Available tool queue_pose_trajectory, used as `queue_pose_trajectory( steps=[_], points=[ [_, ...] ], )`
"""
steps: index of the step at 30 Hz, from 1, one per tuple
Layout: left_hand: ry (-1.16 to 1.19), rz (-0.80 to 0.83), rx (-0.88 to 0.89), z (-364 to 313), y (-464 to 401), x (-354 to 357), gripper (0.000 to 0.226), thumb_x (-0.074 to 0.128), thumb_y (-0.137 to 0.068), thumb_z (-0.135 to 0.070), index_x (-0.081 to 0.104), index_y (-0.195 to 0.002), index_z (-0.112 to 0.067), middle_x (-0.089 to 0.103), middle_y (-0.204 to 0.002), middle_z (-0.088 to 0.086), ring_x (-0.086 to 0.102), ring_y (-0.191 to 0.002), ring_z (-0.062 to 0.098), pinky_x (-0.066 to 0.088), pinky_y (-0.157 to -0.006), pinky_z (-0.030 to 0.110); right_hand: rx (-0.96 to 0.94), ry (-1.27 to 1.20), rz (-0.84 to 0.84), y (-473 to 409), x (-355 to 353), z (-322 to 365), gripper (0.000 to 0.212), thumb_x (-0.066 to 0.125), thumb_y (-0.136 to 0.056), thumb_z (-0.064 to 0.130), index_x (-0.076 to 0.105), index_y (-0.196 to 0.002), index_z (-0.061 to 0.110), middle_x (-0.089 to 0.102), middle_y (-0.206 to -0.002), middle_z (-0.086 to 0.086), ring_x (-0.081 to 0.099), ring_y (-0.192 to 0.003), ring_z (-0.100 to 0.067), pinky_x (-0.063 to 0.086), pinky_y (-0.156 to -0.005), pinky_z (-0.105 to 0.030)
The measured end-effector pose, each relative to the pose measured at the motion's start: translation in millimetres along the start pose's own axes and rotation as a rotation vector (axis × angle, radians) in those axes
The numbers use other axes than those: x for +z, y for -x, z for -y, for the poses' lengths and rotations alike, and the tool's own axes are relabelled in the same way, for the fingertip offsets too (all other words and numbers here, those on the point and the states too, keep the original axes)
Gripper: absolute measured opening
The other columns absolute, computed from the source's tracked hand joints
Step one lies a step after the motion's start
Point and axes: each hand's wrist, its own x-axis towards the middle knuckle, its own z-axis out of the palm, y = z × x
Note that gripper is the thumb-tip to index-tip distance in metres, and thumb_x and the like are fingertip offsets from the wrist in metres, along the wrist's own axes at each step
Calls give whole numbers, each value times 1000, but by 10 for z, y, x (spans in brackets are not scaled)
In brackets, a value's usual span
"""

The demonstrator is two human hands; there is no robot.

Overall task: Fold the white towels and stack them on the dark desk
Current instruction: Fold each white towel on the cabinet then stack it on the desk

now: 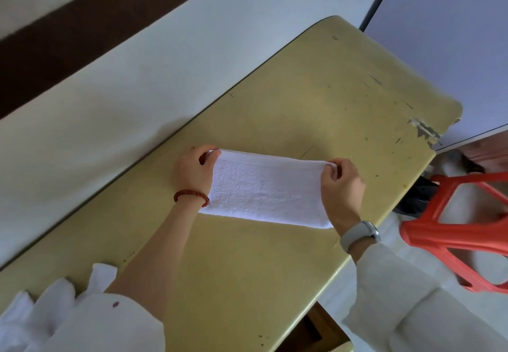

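**Both hands pinched the far corners of a folded towel on the desk**

The white towel (265,189) lay flat near the middle of the yellowish desk (316,99), folded into a long band that ran from one hand to the other. The left hand (192,171) was at its left end, thumb and fingers curled round the far corner, pinching the cloth tight. And the right hand (341,184) matched it at the other end, fingers and thumb closed on the far right corner. So both grips were clamped on the same towel, one corner each. The near edge of the towel rested on the desktop, between the two wrists; whether the far edge was lifted off the surface could not be told.

A red bead bracelet (191,196) sat on the left wrist, touching the towel's near left corner. A pale grey watch (359,235) was on the right wrist, just beside the near right corner. Both forearms came out of white sleeves (406,305).

At the desk's near left end lay a heap of loose white towels (52,302), unfolded, well apart from the one in hand. The desktop was scratched, its right edge chipped. Off to the right stood a red plastic stool (453,236), beside the desk. A white wall (132,77) ran along the desk's far edge.
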Motion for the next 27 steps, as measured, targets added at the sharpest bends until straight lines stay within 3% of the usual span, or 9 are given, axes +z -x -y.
queue_pose_trajectory(
  steps=[7, 11, 17, 21, 25, 27],
  points=[
    [-57, -32, 18, -8, -67, 22, 17, 58, -88, -21, 70, -95, -12, 62, -89, 5, 46, -73, 10, 29, -56, 15, -38, 102, -1, 16, 33, -7, 16, 47, -89, 7, 59, -98, 2, 61, -101, -14, 52, -79, -26, 31, -66, -25],
    [-70, -18, 6, -14, -74, 19, 17, 56, -89, -21, 69, -96, -12, 62, -93, 7, 48, -76, 12, 36, -66, 23, -25, 130, 1, 10, 46, 45, 19, 47, -88, 6, 58, -104, 4, 58, -105, -13, 51, -75, -28, 31, -64, -27],
    [-137, 14, -21, -38, -113, 12, 17, 55, -90, -25, 67, -97, -16, 60, -99, 4, 47, -77, 12, 34, -66, 24, -16, 123, 32, 0, 51, 59, 18, 46, -86, 3, 59, -99, 4, 53, -108, -13, 46, -67, -22, 35, -61, -29],
    [-205, 2, -32, -54, -117, 35, 15, 51, -89, -23, 65, -93, -18, 58, -98, 2, 46, -72, 13, 31, -59, 22, -6, 108, 49, -4, 43, 81, 18, 45, -87, 3, 58, -100, 2, 48, -111, -13, 44, -72, -18, 34, -63, -27],
    [-225, 24, -24, -90, -142, 26, 15, 49, -87, -16, 64, -89, -17, 57, -99, 4, 47, -70, 15, 30, -53, 22, 37, 79, 58, -49, -2, 95, 25, 45, -87, 1, 56, -108, 0, 45, -119, -15, 43, -84, -16, 29, -68, -16],
    [-234, 27, -33, -141, -144, -9, 18, 49, -86, -13, 63, -97, -15, 55, -105, 6, 51, -80, 20, 35, -63, 24, 18, 167, 25, -45, -16, 95, 30, 46, -86, 2, 56, -114, 2, 46, -121, -15, 48, -97, -24, 36, -72, -27]
  ],
)
